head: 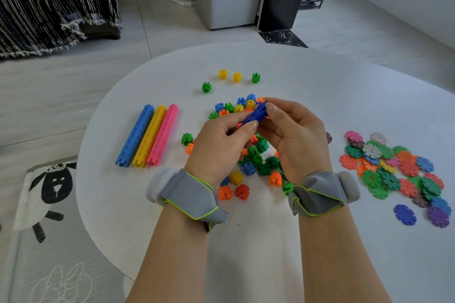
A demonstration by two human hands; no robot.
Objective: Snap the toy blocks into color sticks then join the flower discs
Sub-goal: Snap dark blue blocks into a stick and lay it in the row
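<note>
Right, both hands are meeting just above the block pile [258, 157] in the middle of the white surface [270, 229]. The left hand [221, 140] is pinching the near end of a short dark-blue stick [256, 114], its fingers [250, 128] clamped on it. The right hand [293, 135] is gripping the far end, fingers [272, 108] curled round the top block. The stick is tilting up and away, held clear of the pile.

Beneath the hands, loose green, orange, blue and yellow blocks are lying jumbled together. To the left of the pile, three long finished sticks are lying side by side and touching: the blue stick [135, 135] farthest out, the yellow stick [149, 136] between, the pink stick [162, 135] nearest the pile. Beyond the pile, four stray blocks are sitting apart from one another: two yellow blocks [223, 74] and two green blocks [255, 78].

Well to the right of the pile, the flower discs [394, 167] are lying in a loose, overlapping heap of many colours, with a blue one and a purple one just apart on its near side. Grey wrist bands [187, 192] are wrapping both wrists.
</note>
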